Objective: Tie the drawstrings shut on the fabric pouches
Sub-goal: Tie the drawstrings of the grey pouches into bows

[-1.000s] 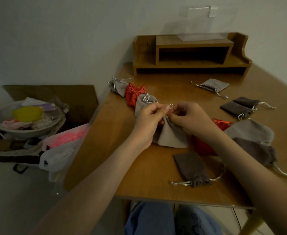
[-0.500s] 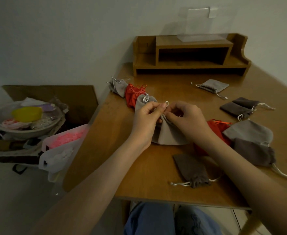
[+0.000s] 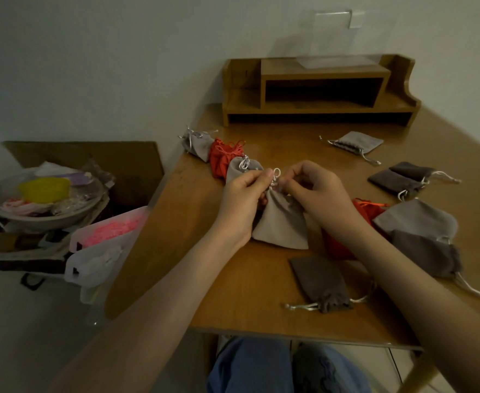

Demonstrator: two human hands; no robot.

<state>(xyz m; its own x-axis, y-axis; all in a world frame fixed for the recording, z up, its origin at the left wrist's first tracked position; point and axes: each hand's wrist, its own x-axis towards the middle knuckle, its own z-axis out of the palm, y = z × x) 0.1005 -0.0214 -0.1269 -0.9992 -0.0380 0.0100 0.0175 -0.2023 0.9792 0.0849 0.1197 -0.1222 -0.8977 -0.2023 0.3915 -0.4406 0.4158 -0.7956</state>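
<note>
**A:** Where's the pouch being worked on?

**B:** Centre of the frame. The beige pouch (image 3: 282,225) lies on the wooden table (image 3: 233,293) with its gathered mouth pointing up-frame. The left hand (image 3: 244,199) and right hand (image 3: 318,194) each pinch the white drawstring (image 3: 275,175) at the neck, fingertips nearly meeting over a small loop.

**A:** What could spoil it?

**B:** The knot looks half-formed to me. If either pinch slackens, the loop could slip out and the mouth reopen. An uneven pull might drag the pouch into the red pouch (image 3: 221,158) just up-left. In this dim light I can't tell how the cord crosses.
</note>
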